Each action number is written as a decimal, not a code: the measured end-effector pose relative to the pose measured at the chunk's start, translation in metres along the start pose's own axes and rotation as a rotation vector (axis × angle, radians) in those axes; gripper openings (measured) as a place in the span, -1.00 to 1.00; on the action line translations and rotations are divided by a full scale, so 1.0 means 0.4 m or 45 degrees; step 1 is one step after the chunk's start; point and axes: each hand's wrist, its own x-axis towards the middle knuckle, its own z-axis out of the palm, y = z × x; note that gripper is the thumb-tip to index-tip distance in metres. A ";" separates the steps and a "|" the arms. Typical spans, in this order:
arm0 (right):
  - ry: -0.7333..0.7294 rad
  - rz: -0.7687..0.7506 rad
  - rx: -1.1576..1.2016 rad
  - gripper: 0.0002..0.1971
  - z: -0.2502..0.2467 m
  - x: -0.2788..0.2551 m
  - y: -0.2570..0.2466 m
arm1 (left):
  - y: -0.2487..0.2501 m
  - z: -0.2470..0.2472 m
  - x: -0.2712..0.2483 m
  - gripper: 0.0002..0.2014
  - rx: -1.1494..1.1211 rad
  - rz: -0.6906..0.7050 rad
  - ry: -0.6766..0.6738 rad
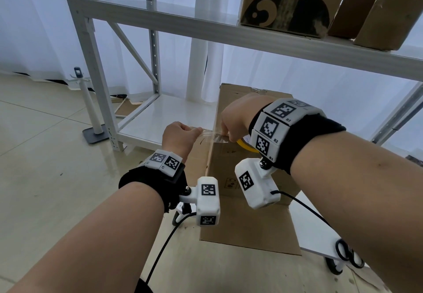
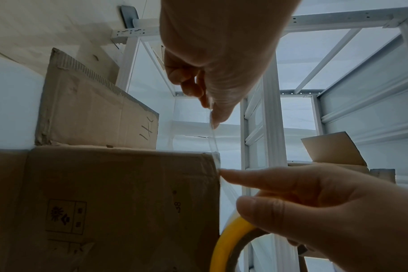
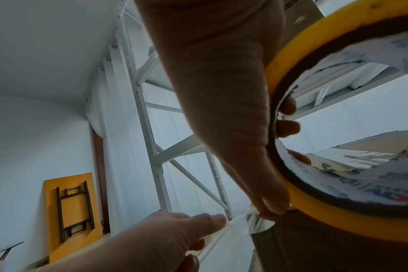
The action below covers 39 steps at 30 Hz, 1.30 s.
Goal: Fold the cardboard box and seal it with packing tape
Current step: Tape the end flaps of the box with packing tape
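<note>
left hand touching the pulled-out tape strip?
Touching. Left wrist view shows the left hand pinching the clear tape strip between thumb and fingertips.

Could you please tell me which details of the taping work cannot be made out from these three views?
- Yellow roll of clear packing tape: in the head view, mostly hidden behind the right hand.
- Clear tape strip pinched by the left hand: whether it already sticks to the brown cardboard box is unclear.
- Box's top seam: hidden by both hands in the head view; out of frame in the wrist views.
- Black-handled scissors: blades cannot be made out.
</note>
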 end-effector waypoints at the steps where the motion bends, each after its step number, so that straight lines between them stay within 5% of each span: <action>1: 0.001 -0.006 -0.019 -0.64 -0.002 -0.003 -0.003 | -0.003 0.002 -0.002 -0.75 0.012 0.007 -0.014; 12: 0.368 0.021 0.227 -0.55 0.021 -0.141 0.039 | -0.018 0.024 -0.016 -0.69 0.060 -0.064 -0.106; 21: 0.784 0.346 1.019 -0.36 0.120 -0.218 0.043 | -0.016 0.026 -0.028 -0.65 0.020 -0.143 -0.147; 31: 0.803 0.418 1.025 -0.45 0.084 -0.211 0.033 | 0.008 0.013 -0.023 -0.65 -0.007 -0.017 0.107; 39: 0.690 0.412 0.882 -0.44 0.075 -0.213 0.012 | 0.003 0.016 -0.028 -0.69 0.014 -0.016 0.103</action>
